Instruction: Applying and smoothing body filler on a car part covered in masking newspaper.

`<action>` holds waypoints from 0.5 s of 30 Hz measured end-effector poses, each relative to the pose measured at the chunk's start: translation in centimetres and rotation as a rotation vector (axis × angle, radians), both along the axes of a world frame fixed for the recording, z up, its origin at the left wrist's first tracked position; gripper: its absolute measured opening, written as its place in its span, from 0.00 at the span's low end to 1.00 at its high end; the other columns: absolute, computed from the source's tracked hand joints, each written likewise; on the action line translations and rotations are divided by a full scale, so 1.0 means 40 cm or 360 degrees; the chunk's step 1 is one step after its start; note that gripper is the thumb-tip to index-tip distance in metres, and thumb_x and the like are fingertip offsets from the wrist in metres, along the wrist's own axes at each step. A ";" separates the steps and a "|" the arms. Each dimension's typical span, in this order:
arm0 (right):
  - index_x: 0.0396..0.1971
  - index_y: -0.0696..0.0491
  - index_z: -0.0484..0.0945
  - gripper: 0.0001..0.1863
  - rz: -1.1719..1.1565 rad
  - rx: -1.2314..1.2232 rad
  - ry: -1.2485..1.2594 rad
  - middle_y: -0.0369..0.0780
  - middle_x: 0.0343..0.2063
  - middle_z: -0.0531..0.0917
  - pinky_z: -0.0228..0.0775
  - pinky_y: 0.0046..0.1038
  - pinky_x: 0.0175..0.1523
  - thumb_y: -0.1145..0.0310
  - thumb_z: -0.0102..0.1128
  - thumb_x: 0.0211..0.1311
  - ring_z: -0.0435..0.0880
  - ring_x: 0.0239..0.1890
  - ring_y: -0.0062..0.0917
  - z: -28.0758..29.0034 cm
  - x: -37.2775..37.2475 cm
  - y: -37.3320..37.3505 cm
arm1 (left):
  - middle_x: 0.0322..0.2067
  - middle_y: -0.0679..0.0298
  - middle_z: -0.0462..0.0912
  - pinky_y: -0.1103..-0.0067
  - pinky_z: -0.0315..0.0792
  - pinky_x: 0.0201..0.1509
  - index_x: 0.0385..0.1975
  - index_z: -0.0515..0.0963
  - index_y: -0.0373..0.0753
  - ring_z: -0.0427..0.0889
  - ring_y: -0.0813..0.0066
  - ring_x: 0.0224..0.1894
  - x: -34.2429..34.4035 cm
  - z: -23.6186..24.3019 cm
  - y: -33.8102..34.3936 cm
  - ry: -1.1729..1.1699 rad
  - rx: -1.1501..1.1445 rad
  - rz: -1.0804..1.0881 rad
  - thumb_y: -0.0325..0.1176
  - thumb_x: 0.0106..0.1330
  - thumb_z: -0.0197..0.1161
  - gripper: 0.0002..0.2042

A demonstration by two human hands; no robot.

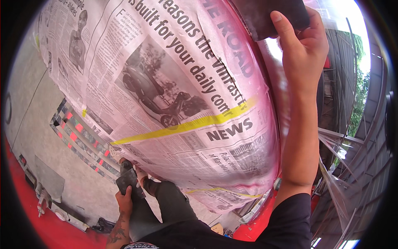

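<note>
My right hand (302,52) grips a black, flat rectangular pad (269,12) at the glossy pink-tinted panel edge (280,99) near the top; whether it touches the surface is hard to tell. Beside it, newspaper sheets (186,54) cover the curved panel, tinted pink toward that edge and held with yellow tape strips (182,124). Low at the left, below the sheets, my left hand (124,199) is closed on a dark, flat object (126,178) whose kind I cannot make out, beside my trouser legs.
Slatted pieces (78,133) with red patches lie on the grey concrete floor (33,116). Red flooring (70,232) with assorted hardware runs along the lower left. To the right are metal framing (336,135), hanging clear plastic (336,186), corrugated sheeting (369,174) and foliage outside.
</note>
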State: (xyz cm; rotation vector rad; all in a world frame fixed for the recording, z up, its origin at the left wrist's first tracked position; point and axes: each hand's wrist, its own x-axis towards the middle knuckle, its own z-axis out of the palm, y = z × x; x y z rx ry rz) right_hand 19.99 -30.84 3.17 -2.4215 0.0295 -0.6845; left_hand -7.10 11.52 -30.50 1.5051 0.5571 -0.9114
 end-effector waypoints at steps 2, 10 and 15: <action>0.48 0.64 0.74 0.18 -0.0103 0.0091 0.0010 0.42 0.41 0.81 0.70 0.23 0.50 0.80 0.60 0.55 0.79 0.44 0.23 -0.004 0.002 0.002 | 0.34 0.64 0.84 0.79 0.72 0.42 0.41 0.80 0.29 0.78 0.78 0.35 0.004 0.005 -0.001 0.0014 0.0010 -0.0010 0.36 0.67 0.62 0.14; 0.46 0.63 0.74 0.17 -0.0064 0.0046 -0.0053 0.43 0.40 0.81 0.69 0.24 0.50 0.79 0.61 0.55 0.79 0.43 0.23 -0.016 0.004 -0.016 | 0.34 0.63 0.84 0.79 0.72 0.42 0.41 0.80 0.29 0.79 0.78 0.35 0.006 0.009 -0.005 0.0024 0.0038 -0.0029 0.37 0.67 0.62 0.14; 0.45 0.64 0.74 0.16 0.0062 -0.0480 -0.0238 0.43 0.39 0.82 0.70 0.25 0.48 0.78 0.60 0.56 0.79 0.41 0.23 -0.043 0.013 -0.056 | 0.33 0.63 0.84 0.78 0.72 0.41 0.40 0.81 0.28 0.79 0.78 0.35 0.008 0.013 -0.009 -0.0016 0.0043 -0.0034 0.37 0.67 0.63 0.14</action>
